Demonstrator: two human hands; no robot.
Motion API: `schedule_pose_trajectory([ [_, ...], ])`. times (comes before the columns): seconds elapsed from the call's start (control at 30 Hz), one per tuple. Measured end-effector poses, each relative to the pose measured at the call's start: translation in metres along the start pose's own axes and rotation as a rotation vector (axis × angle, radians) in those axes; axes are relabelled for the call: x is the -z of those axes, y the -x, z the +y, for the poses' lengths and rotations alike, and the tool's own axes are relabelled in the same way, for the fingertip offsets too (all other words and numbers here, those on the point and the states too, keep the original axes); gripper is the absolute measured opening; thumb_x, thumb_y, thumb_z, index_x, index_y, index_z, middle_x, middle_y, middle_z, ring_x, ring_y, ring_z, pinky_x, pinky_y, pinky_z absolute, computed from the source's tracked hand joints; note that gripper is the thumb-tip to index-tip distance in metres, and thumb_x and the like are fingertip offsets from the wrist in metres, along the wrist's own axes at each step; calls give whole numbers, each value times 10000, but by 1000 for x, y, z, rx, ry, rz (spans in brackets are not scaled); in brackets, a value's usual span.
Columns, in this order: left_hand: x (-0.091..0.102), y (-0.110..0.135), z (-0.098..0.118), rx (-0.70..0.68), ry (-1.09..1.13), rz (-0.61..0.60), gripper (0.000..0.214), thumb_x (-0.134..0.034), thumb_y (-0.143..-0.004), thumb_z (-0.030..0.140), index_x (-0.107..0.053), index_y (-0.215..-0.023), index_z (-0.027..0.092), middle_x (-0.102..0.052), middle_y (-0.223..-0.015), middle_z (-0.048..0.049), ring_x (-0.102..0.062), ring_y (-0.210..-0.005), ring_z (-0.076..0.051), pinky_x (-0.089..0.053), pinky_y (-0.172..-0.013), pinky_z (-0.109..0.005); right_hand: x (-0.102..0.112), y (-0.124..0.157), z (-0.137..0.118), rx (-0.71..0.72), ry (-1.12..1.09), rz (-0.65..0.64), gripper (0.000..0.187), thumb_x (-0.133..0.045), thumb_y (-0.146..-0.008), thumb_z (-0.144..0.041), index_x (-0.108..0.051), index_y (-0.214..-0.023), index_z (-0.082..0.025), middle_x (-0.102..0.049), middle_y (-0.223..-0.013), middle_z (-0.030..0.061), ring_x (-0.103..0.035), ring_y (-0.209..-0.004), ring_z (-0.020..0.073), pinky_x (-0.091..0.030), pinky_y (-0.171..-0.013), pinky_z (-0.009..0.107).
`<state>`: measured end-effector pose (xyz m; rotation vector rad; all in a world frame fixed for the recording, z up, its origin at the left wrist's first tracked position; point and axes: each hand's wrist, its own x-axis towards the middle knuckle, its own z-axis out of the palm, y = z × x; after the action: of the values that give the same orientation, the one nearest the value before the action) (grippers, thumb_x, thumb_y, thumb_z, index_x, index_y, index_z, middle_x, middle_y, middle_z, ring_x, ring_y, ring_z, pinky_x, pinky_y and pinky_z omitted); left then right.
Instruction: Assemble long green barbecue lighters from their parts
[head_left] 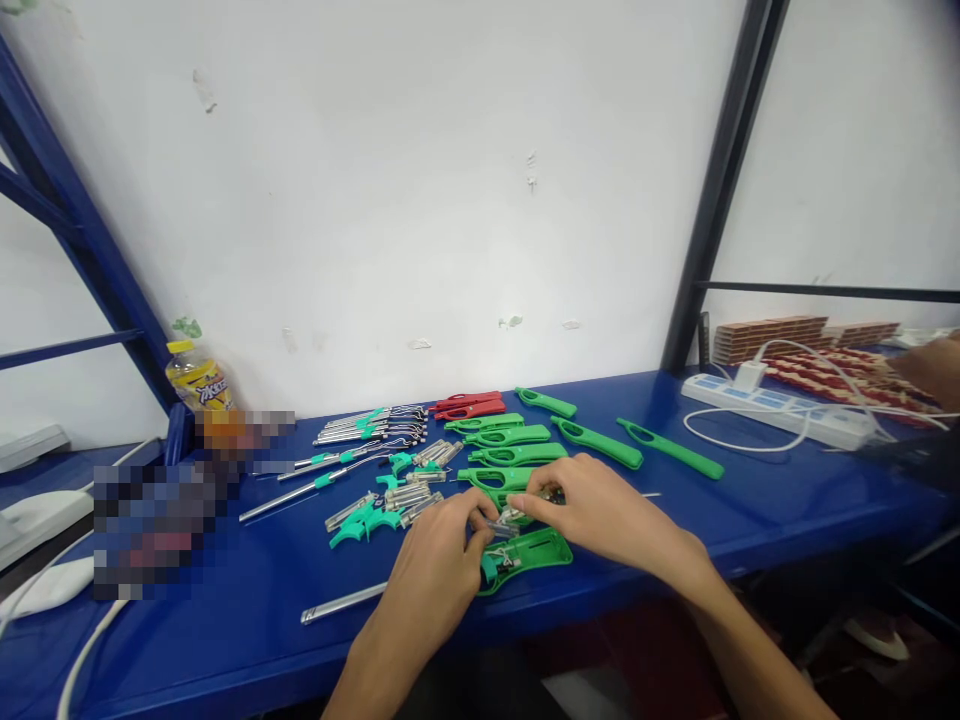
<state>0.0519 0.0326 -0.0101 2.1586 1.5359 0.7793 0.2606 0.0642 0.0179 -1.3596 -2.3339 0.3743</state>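
Over the front of the blue table, my left hand is closed on a small clear lighter tank. My right hand pinches at the tank's upper end, where its fingertips hide the detail. Just below both hands lies an open green lighter shell half, with a teal trigger in it. A silver metal tube sticks out to the left from under my left hand. Behind my hands, several green lighter shells are lined up.
Teal triggers, clear tanks and silver tubes with wires lie left of centre. Red shells are at the back. A white power strip stands right, a yellow-capped bottle left. Another person's hand shows far right.
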Motion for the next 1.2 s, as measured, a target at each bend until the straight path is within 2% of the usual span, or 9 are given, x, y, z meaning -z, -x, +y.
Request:
schedule_pose_trajectory([
  [0.3,3,2,0,20,7,16,231,-511,-915,95,-681,-981,237,-720,-814,9,-619,-667,-200,-371,-651,-300,-1,-1,3,-14,51,2,525,-522,-1053,-502,-655,-632,-218,-658,-606,13,-558,-580,183,-297,-602,317],
  [0.53,1,2,-1,-5,41,1,223,-524,-891,67,-649,-934,247,-701,-800,37,-612,-659,-182,-379,-673,-294,-4,-3,4,-4,89,46,579,-490,-1063,-507,-513,-564,-215,-568,-541,0,-464,-536,166,-244,-596,327],
  [0.7,0,1,-5,19,63,72,222,-501,-922,94,-584,-1065,242,-687,-835,27,-642,-721,-195,-403,-688,-298,-2,-2,2,-22,35,14,573,-489,-1067,-518,-587,-591,-213,-619,-557,8,-519,-543,168,-271,-593,322],
  [0.8,3,1,-6,1,77,70,260,-510,-935,115,-608,-1132,252,-696,-847,26,-660,-768,-202,-424,-713,-300,-1,-1,1,-18,9,10,591,-467,-1078,-525,-637,-608,-209,-647,-572,12,-561,-559,171,-290,-599,316],
  [1.0,3,1,-2,-25,48,48,272,-528,-932,105,-713,-1080,239,-735,-844,4,-657,-745,-205,-430,-716,-310,-5,-4,4,-59,-4,38,602,-462,-1079,-517,-706,-625,-206,-647,-545,14,-572,-533,169,-309,-601,312],
  [1.2,-1,2,-2,-51,10,48,246,-566,-946,112,-749,-1064,227,-763,-904,-13,-654,-739,-204,-434,-720,-316,-1,-3,0,-99,-23,38,640,-450,-1079,-516,-668,-558,-214,-634,-502,3,-571,-511,159,-325,-603,306],
])
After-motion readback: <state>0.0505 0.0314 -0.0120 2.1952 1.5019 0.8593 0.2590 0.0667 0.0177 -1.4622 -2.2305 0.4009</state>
